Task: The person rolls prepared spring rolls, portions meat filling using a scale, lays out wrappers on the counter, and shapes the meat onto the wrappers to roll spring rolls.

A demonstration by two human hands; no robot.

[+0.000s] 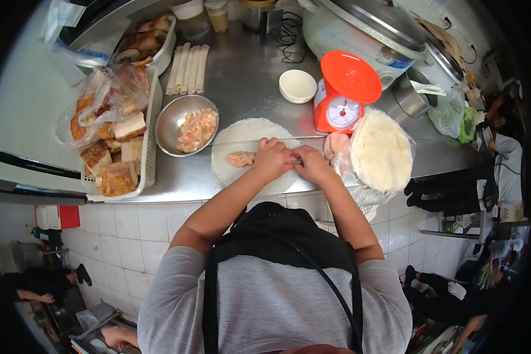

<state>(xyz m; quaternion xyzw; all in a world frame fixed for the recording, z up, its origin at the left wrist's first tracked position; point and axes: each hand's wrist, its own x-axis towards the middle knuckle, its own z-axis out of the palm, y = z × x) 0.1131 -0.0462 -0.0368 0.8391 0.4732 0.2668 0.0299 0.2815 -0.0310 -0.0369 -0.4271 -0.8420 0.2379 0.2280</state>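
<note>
A thin round wrapper sheet (233,134) lies flat on the steel table in front of me. Across it runs a strip of pinkish minced filling (241,159). My left hand (272,159) is curled over the middle of the strip, hiding part of it. At the strip's right end, my right hand (311,165) pinches the filling with fingers closed. Left of the sheet is a steel bowl (167,125) with more filling (196,130). To the right, a stack of round wrappers (381,151) sits on plastic beside a lump of pink minced meat (337,145).
A red scale (335,109) and a cream bowl (297,86) stand behind the sheet. Finished rolls (187,69) lie at back left, near a basket (154,133) of browned meat chunks (117,159). A large cooker (360,44) and steel pot (411,97) stand back right. Other people are around.
</note>
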